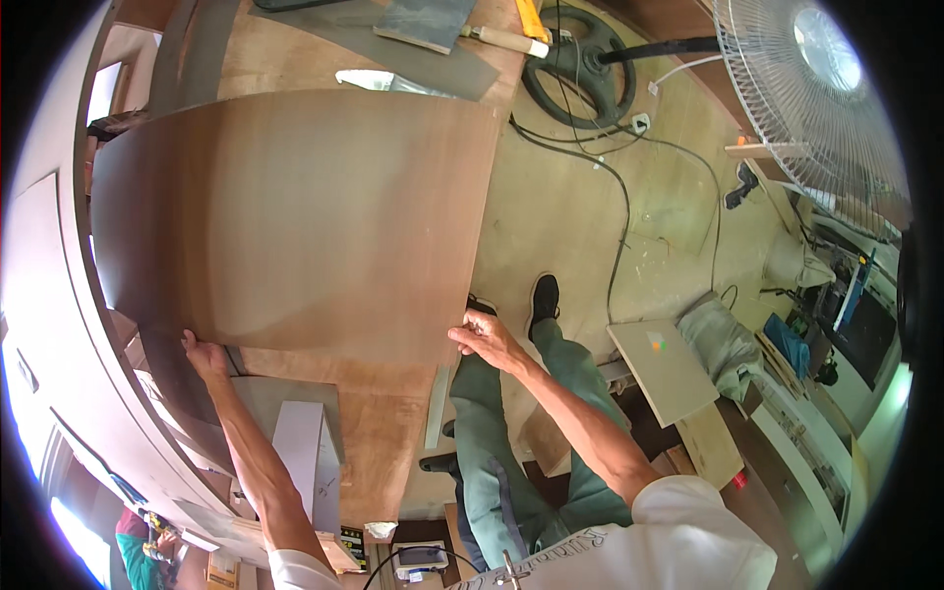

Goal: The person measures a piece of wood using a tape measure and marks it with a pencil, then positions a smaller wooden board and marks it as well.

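Note:
A large, thin brown sheet (324, 216), smooth and bowed in this view, spans a plywood-topped workbench (369, 423). At the sheet's near right corner, my right hand (479, 336) pinches its edge between thumb and fingers. My left hand (205, 356) is at the near left part of the same edge, with its fingertips partly hidden by the sheet; the fingers look curled round it. Beyond the far edge lie a grey flat board (425, 22), a wooden-handled tool (503, 39) and a crumpled shiny wrapper (393, 83).
A standing fan (806, 98) with a round black base (578, 69) is at the far right. Cables (624, 216) trail over the floor. Boards (664, 369) and a grey cloth bundle (716, 339) lie to the right. Another person (138, 546) works at the lower left.

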Demonstrator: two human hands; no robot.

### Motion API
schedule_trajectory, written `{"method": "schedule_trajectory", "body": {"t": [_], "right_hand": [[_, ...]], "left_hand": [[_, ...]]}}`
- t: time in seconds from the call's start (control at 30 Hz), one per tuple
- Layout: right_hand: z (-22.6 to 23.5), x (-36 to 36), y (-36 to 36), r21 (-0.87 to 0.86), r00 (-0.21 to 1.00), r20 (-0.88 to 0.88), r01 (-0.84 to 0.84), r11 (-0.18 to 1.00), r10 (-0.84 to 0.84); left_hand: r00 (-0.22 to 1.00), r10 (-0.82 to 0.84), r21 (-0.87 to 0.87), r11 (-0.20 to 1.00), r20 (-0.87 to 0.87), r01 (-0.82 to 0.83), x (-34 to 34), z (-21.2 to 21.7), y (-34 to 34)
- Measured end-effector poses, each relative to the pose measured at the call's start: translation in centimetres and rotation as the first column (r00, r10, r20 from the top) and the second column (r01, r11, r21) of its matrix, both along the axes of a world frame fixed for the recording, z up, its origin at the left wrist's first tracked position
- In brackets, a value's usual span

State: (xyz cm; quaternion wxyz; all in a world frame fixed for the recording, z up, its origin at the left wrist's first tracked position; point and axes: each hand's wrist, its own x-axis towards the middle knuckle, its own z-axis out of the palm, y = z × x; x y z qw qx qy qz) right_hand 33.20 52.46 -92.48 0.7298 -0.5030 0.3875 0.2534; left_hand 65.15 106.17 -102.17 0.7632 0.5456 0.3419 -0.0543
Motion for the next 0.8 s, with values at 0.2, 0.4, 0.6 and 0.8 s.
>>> {"method": "schedule_trajectory", "body": {"t": [0.2, 0.4, 0.6, 0.8], "right_hand": [[-3.2, -3.0, 0.5, -0.028, 0.985, -0.095, -0.145, 0.989, 0.141], [-5.8, -2.7, -3.2, -0.124, 0.997, -0.045, 0.063, 0.99, -0.069], [-6.4, 3.9, -11.5, -0.266, 0.959, 0.065, 0.282, 0.922, -0.275], [-7.1, 9.0, -13.3, -0.195, 0.938, 0.109, 0.344, 0.919, -0.328]], "left_hand": [[0.985, -0.088, -0.017, 0.996, -0.151, 0.087, -2.1, -2.3, 0.6], [0.932, -0.066, 0.143, 0.982, -0.357, 0.124, -2.4, -1.1, 1.8], [0.931, -0.002, 0.318, 0.94, -0.365, 0.127, -8.7, 1.4, -3.4], [0.892, -0.166, 0.151, 0.957, -0.421, 0.25, -18.8, 3.5, -12.8]]}}
